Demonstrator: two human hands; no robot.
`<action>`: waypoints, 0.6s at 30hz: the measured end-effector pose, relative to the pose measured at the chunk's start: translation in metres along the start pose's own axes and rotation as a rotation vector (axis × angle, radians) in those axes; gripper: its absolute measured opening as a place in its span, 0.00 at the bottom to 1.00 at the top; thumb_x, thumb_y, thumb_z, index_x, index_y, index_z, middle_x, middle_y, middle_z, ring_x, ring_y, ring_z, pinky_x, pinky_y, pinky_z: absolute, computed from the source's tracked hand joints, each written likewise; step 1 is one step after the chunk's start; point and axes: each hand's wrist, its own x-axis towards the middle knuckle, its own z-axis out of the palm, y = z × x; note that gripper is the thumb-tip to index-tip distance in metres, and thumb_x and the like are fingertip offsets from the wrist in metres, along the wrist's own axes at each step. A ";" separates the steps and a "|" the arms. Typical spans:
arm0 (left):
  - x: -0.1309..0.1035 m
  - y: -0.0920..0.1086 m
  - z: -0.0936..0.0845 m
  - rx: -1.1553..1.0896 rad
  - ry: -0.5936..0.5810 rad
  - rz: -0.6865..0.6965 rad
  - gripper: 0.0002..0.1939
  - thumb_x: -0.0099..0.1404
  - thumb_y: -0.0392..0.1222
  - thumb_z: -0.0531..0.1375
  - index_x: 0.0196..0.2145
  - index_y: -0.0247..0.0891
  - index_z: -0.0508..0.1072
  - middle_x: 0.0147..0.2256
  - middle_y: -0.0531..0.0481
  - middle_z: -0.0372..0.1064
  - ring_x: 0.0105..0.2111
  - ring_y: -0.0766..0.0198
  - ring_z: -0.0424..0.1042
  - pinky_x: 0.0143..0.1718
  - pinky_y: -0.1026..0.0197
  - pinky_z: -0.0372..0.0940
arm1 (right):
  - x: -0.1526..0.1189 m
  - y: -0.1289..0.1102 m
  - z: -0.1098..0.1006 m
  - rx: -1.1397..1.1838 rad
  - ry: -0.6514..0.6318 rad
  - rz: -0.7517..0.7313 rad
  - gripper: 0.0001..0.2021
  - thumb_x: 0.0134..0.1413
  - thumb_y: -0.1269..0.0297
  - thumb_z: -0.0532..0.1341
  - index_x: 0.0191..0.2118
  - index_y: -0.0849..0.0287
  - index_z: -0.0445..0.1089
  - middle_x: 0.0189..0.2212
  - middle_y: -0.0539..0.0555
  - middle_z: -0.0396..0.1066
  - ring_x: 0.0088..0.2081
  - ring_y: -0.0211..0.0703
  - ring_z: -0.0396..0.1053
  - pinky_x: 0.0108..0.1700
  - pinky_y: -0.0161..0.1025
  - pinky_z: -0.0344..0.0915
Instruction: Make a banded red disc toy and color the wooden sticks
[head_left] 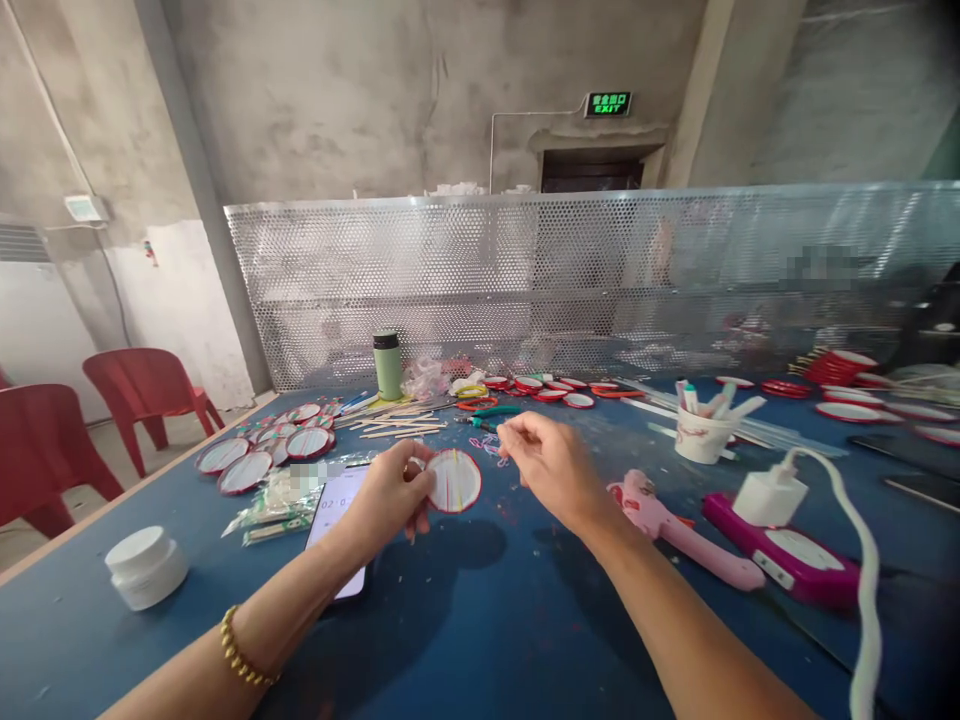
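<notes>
My left hand [394, 490] is closed on the edge of a round disc [459, 482] with a red rim and a whitish face crossed by thin coloured lines. The disc is held up above the blue table. To its right, apart from it, my right hand [551, 465] has thumb and fingers pinched together; anything between the fingertips is too small to make out. Just beyond that hand lie pliers with teal handles [495, 411] and a small tangle of pink and purple thread [489, 450]. Partly behind my left forearm is a lit phone [334, 510].
Red-rimmed discs [247, 472] lie at the left, with more along the back and right. Wooden sticks [405, 422] and a green bottle [388, 366] are behind. A white jar [146, 567], cup of pens [701, 437], pink gun-shaped tool [686, 535] and purple power strip [814, 570] flank my arms.
</notes>
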 end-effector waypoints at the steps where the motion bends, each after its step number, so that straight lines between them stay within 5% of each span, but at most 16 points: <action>1: -0.002 0.000 0.002 0.038 -0.015 0.015 0.06 0.63 0.34 0.55 0.39 0.39 0.65 0.16 0.63 0.62 0.12 0.67 0.67 0.10 0.70 0.59 | 0.000 0.001 0.002 -0.014 -0.016 -0.012 0.11 0.63 0.60 0.57 0.30 0.57 0.70 0.25 0.53 0.76 0.21 0.38 0.68 0.26 0.34 0.60; 5: -0.009 0.000 0.009 0.181 -0.040 0.085 0.04 0.64 0.36 0.53 0.37 0.40 0.66 0.18 0.63 0.60 0.13 0.67 0.67 0.10 0.70 0.56 | -0.001 0.000 0.010 -0.034 -0.103 -0.031 0.10 0.60 0.67 0.59 0.28 0.57 0.72 0.25 0.52 0.76 0.28 0.41 0.71 0.32 0.35 0.60; 11: -0.014 0.002 0.008 0.220 -0.005 0.145 0.03 0.65 0.37 0.53 0.36 0.40 0.66 0.18 0.63 0.60 0.13 0.70 0.66 0.15 0.70 0.56 | -0.005 -0.005 0.013 0.048 -0.268 0.042 0.18 0.65 0.62 0.57 0.22 0.57 0.66 0.14 0.47 0.65 0.18 0.36 0.63 0.23 0.33 0.56; 18: -0.015 0.007 0.006 0.174 0.004 0.105 0.02 0.65 0.38 0.54 0.36 0.41 0.66 0.17 0.62 0.60 0.13 0.67 0.68 0.13 0.70 0.57 | -0.010 -0.005 0.016 0.213 -0.353 0.181 0.15 0.64 0.58 0.57 0.27 0.58 0.68 0.13 0.45 0.64 0.14 0.33 0.61 0.17 0.29 0.58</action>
